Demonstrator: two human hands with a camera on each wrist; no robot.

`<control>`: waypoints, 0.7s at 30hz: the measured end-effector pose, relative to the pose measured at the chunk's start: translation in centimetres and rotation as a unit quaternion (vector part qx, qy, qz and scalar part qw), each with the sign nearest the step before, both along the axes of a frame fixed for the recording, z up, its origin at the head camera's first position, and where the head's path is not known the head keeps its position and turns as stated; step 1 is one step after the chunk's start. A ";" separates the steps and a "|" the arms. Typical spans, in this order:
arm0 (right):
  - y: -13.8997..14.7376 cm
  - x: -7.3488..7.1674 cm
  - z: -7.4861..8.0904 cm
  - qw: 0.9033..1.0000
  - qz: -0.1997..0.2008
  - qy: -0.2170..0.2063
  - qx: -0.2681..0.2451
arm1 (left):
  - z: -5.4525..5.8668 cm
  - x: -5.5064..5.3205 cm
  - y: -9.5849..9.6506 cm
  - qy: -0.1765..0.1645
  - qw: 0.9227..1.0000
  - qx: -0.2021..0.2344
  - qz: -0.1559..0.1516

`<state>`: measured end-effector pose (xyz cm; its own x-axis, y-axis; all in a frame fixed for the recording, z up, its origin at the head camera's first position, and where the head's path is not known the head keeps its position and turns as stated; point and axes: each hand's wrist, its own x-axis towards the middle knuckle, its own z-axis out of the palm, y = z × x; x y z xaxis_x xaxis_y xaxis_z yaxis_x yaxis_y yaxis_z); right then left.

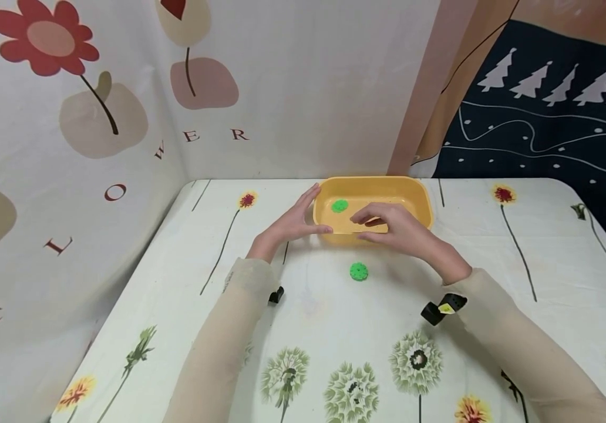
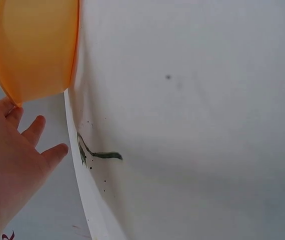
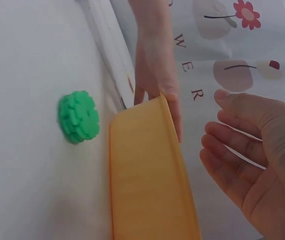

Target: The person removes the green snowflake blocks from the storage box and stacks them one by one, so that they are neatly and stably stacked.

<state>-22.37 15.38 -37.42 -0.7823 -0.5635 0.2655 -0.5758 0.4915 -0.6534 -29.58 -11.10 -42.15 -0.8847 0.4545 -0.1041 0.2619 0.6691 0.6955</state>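
Observation:
A yellow plastic basin [image 1: 382,188] stands near the table's far edge. At its left front corner is my left hand [image 1: 295,222], the thumb lying along the front rim and the spread fingers against the left side. My right hand [image 1: 395,229] hovers over the front rim, its fingers loosely bent with nothing between them; the right wrist view shows this hand [image 3: 262,150] apart from the basin wall [image 3: 142,175]. Inside the basin, toward the left, lies a green notched disc [image 1: 340,205]. On the table in front sits a small stack of green notched discs [image 3: 79,117].
A white tablecloth [image 1: 308,329] with printed flowers covers the table. A pale flower-print curtain [image 1: 308,88] hangs behind and to the left. At the right is a dark cloth [image 1: 546,129] with white trees on it.

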 end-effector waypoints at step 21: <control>-1.6 -4.8 -0.5 0.997 -0.038 -0.069 -0.013 | -0.1 0.0 0.2 -0.009 1.000 0.012 0.006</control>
